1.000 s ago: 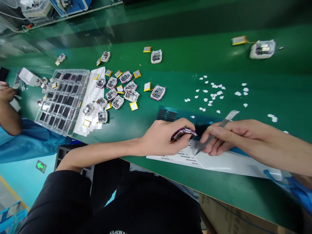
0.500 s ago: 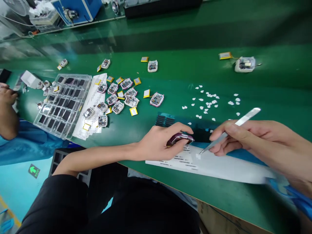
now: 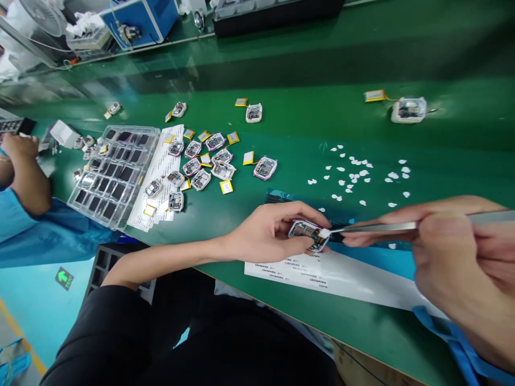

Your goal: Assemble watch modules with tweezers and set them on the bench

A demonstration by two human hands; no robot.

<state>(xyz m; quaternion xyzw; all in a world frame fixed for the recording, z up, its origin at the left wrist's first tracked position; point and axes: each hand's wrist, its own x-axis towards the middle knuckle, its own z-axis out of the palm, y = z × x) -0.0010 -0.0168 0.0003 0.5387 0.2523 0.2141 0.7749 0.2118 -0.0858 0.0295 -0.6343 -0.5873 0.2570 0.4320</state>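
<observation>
My left hand [image 3: 269, 230] grips a smartwatch case [image 3: 304, 231] by its edges, its open side with the circuit board facing up. Metal tweezers [image 3: 382, 228] are pinched in my right hand [image 3: 454, 257]. Their tips hold a small white sticker [image 3: 324, 233] at the right end of the case, over or touching the board; I cannot tell which. Beneath my hands lies a white label sheet [image 3: 322, 271] with rows of small black print. Beside it is a blue film [image 3: 374, 260], partly hidden by my hands.
Several open watch cases [image 3: 223, 170] with yellow-edged batteries [image 3: 226, 186] lie left of centre. White round scraps [image 3: 354, 177] are scattered beyond my hands. A clear compartment tray [image 3: 115, 177] holds dark screens. At far left is a co-worker's arm [image 3: 32, 182].
The tweezers have lifted a small white sticker off the sheet and carried it to the watch case. My left hand has turned the case so its inside faces up.
</observation>
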